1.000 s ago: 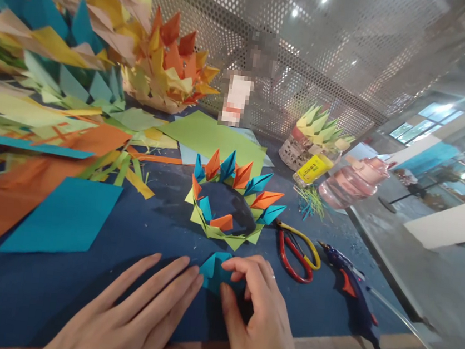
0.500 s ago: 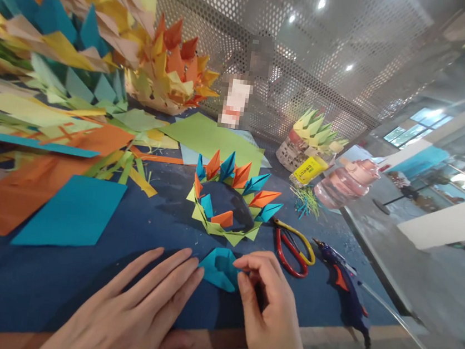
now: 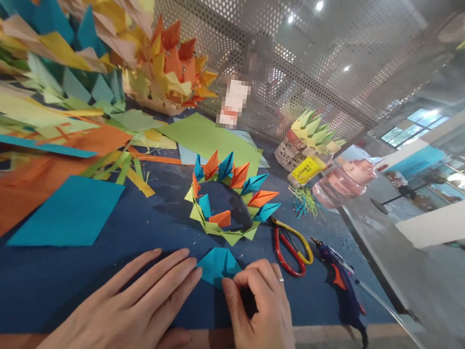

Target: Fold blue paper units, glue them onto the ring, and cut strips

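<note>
A small piece of folded blue paper (image 3: 219, 264) lies on the dark blue tabletop in front of me. My left hand (image 3: 134, 303) is flat, fingers stretched out, with its fingertips at the paper's left edge. On the other side, my right hand (image 3: 261, 312) pinches the paper's lower right part between thumb and bent fingers. The pinched edge is partly hidden by those fingers. Just beyond stands a paper ring (image 3: 220, 226) of light green folds topped with alternating blue and orange points.
Red-and-yellow-handled scissors (image 3: 291, 251) and a hot glue gun (image 3: 341, 282) with a cord lie right of my hands. A flat blue sheet (image 3: 68, 214) overlaps an orange sheet (image 3: 7, 193) at left. Behind are a yellow-labelled container (image 3: 306, 169), a pink bottle (image 3: 345, 182) and stacked paper rings (image 3: 74, 86).
My right thumb has moved left and down over the paper. The paper's raised right flap now lies flatter. My left hand stays in place.
</note>
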